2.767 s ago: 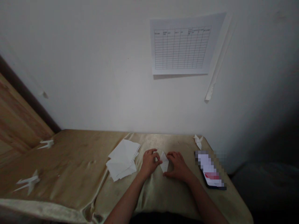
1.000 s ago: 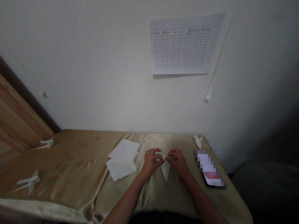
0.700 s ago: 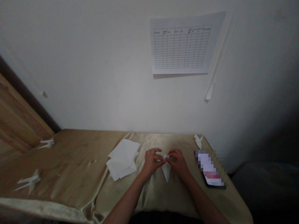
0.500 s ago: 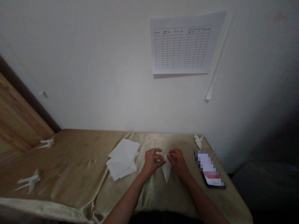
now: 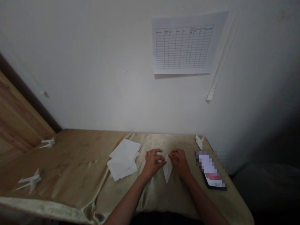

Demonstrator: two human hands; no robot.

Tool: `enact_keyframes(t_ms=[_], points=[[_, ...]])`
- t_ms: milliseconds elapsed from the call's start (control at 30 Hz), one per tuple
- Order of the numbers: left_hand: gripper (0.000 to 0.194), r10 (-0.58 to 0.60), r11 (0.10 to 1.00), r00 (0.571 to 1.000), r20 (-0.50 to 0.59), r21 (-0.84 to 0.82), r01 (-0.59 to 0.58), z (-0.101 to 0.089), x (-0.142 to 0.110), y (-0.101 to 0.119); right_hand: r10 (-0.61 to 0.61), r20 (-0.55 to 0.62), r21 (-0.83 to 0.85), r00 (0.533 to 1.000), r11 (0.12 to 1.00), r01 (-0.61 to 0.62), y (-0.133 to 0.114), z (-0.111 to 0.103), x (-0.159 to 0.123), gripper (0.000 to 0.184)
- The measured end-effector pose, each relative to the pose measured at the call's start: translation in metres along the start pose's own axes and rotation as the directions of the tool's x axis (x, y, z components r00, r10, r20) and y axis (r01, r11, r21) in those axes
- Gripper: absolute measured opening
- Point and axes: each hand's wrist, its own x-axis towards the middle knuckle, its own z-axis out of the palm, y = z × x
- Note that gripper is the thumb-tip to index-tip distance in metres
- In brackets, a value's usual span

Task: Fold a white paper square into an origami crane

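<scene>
A white folded paper (image 5: 167, 171), shaped like a narrow kite with its long point toward me, lies on the cloth-covered table between my hands. The thumb of my left hand (image 5: 153, 162) presses the paper's upper left edge, its fingers curled above. My right hand (image 5: 179, 161) pinches the paper near its upper tip, with the thumb and fingers close together. Left of my left hand rests a loose stack of white paper sheets (image 5: 124, 159), the top one with a perforated edge.
Folded paper cranes sit on the table: one at the far left (image 5: 48, 142), one at the near left (image 5: 30, 180), one at the back right (image 5: 199, 142). A phone (image 5: 212, 173) lies right of my right hand. A printed chart (image 5: 182, 47) hangs on the wall behind.
My right hand has shifted slightly at the paper's upper tip. The left hand and the folded paper stay almost in place.
</scene>
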Motion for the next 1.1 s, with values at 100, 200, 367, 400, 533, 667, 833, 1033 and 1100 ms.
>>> enact_keyframes(t_ms=[100,200,367,400,533,667,833,1033,1100], points=[[0.006,-0.008,0.999,1.000,-0.007,0.032,0.009,-0.001,0.000,-0.001,0.021,0.044,-0.089,0.999,0.996,-0.017,0.004,0.001,-0.002,0.022],[0.005,-0.015,0.998,1.000,-0.022,0.055,0.017,-0.003,0.000,-0.001,0.023,0.094,-0.174,0.995,0.985,-0.006,0.009,0.002,-0.004,0.014],[0.008,-0.018,0.996,0.998,-0.058,0.083,0.023,-0.004,0.000,0.001,0.007,0.139,-0.226,0.990,0.974,0.025,0.014,0.002,-0.005,0.004],[0.008,-0.018,0.996,0.998,-0.057,0.090,0.023,-0.004,0.000,0.002,0.010,0.141,-0.232,0.990,0.972,0.023,0.015,0.002,-0.004,0.004],[0.008,-0.035,0.993,0.999,-0.042,0.115,0.039,-0.002,-0.001,0.000,0.029,0.140,-0.264,0.990,0.964,0.009,0.016,0.003,-0.005,0.006],[0.008,-0.069,0.991,0.998,-0.010,0.118,0.069,0.000,-0.001,0.000,0.025,0.151,-0.316,0.988,0.948,0.024,0.015,0.005,-0.006,0.007],[0.007,-0.082,0.990,0.997,0.011,0.118,0.081,-0.001,-0.002,0.001,0.024,0.161,-0.355,0.987,0.934,0.036,0.012,0.005,-0.007,0.005],[0.006,-0.097,0.983,0.995,0.021,0.160,0.092,-0.001,-0.003,0.002,0.044,0.192,-0.422,0.980,0.906,0.042,0.005,0.003,-0.007,0.005],[0.006,-0.107,0.981,0.994,0.028,0.168,0.100,-0.001,-0.002,0.002,0.068,0.211,-0.449,0.975,0.893,0.034,0.002,0.002,-0.007,0.008]])
